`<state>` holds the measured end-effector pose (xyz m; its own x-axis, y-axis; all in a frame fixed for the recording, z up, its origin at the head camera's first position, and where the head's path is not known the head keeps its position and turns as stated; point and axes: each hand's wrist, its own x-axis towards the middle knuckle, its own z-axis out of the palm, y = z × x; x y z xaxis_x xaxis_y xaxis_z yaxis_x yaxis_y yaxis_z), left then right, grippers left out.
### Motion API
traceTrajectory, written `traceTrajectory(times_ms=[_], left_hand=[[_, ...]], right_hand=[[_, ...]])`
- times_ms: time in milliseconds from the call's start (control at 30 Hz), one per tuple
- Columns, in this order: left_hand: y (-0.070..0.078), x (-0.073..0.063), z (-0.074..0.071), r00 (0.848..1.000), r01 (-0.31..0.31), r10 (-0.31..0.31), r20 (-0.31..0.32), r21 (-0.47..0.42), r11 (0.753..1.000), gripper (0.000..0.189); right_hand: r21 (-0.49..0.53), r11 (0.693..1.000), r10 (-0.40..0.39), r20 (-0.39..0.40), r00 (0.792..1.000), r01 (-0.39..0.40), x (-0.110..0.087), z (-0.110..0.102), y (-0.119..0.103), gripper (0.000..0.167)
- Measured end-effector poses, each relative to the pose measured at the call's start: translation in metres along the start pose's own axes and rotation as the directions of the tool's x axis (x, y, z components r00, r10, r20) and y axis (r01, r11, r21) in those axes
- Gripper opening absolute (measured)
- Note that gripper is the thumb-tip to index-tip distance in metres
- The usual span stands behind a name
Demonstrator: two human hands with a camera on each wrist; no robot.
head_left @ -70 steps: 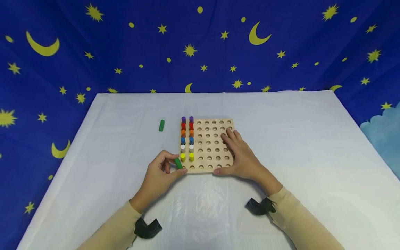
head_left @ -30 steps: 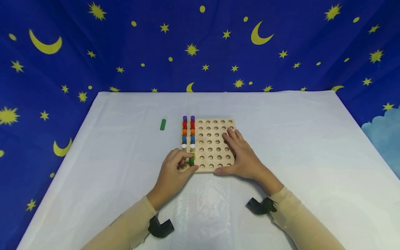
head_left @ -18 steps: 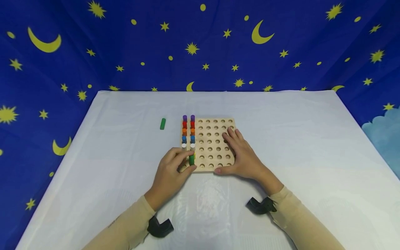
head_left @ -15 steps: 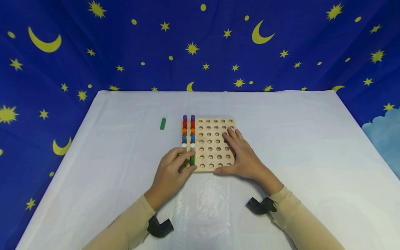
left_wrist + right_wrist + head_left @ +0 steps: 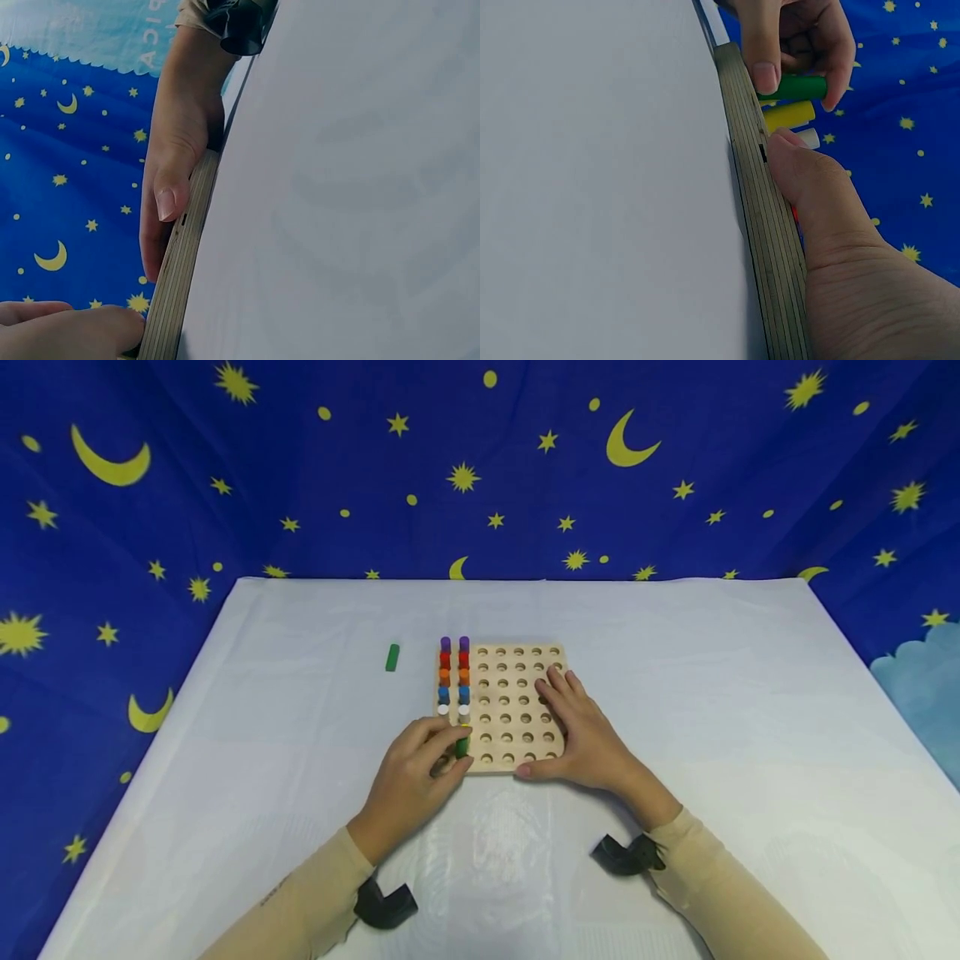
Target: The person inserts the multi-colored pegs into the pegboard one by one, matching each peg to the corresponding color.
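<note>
My left hand (image 5: 408, 768) pinches a green peg (image 5: 461, 747) at the near row of a wooden peg board (image 5: 495, 767), in the second column from the left. In the right wrist view that green peg (image 5: 799, 88) has a fingertip on its top end and the thumb down by the board's edge. My right hand (image 5: 588, 735) lies with spread fingers over the board's right side, its thumb at the near edge. Two columns of paired pegs stand at the left: purple (image 5: 464, 643), red (image 5: 464, 659), orange (image 5: 464, 677), blue (image 5: 464, 695), white (image 5: 464, 712) and yellow (image 5: 789, 115).
Left of the board a second green peg (image 5: 392, 657) lies on the white tablecloth (image 5: 300, 693). The board's other columns show bare holes. A blue curtain (image 5: 525, 468) with stars and moons hangs behind the table. Black curved mounts (image 5: 385, 903) sit at both wrists.
My left hand has carried the green peg rightward from the board's near left corner to the second column. The peg went from tilted to upright and now stands lower. My right hand has stayed put.
</note>
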<state>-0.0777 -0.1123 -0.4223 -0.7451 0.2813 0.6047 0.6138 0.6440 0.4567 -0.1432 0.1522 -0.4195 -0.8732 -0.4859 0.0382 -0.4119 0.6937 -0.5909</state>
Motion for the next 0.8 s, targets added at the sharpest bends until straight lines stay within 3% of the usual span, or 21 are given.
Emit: traceTrajectory(times_ms=[267, 500, 800], left_hand=[[-0.0011, -0.0002, -0.0008, 1.000, 0.023, -0.023, 0.001, -0.022, 1.000, 0.018], [-0.0003, -0.0004, -0.0004, 1.000, -0.006, 0.005, -0.007, -0.067, 0.998, 0.018], [-0.0008, -0.0003, 0.0000, 1.000, -0.003, 0.004, 0.017, -0.053, 0.999, 0.017]], right_hand=[[0.001, 1.000, 0.010, 0.009, 1.000, -0.010, 0.0003, 0.0000, 0.0001, 0.125], [0.000, 1.000, 0.008, 0.007, 1.000, -0.008, -0.0002, 0.0002, -0.0003, 0.124], [-0.004, 1.000, 0.017, 0.013, 1.000, -0.017, -0.0002, 0.0003, 0.0000, 0.125]])
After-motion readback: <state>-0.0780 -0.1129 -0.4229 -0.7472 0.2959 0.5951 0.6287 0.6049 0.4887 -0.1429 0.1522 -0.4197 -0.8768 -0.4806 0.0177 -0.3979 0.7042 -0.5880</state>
